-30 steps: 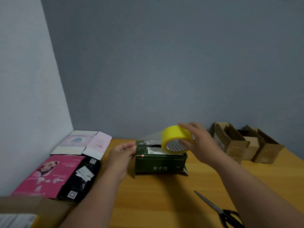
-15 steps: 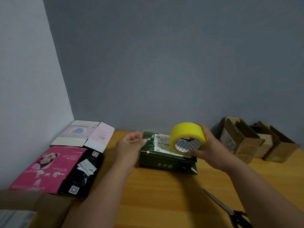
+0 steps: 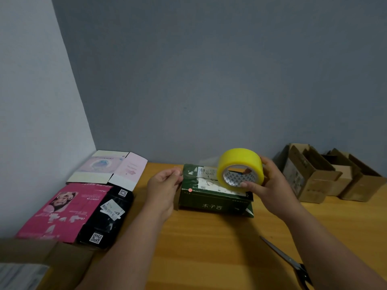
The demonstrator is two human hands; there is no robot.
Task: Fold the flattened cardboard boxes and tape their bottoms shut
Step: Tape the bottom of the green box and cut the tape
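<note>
A dark green box (image 3: 213, 197) stands folded on the wooden table (image 3: 209, 248), just below the middle of the frame, its closed flaps with white labels facing up. The left hand (image 3: 165, 189) is at the box's left end, fingers curled together and pinching something thin at the top edge; what it is cannot be told. Over the box's right half, the right hand (image 3: 270, 185) grips a yellow tape roll (image 3: 240, 167), thumb across the open core and fingers wrapped behind. Scissors (image 3: 293, 262) lie lower right. Brown boxes (image 3: 314, 176) stand at right; flattened pink and black boxes (image 3: 73, 208) lie at left.
</note>
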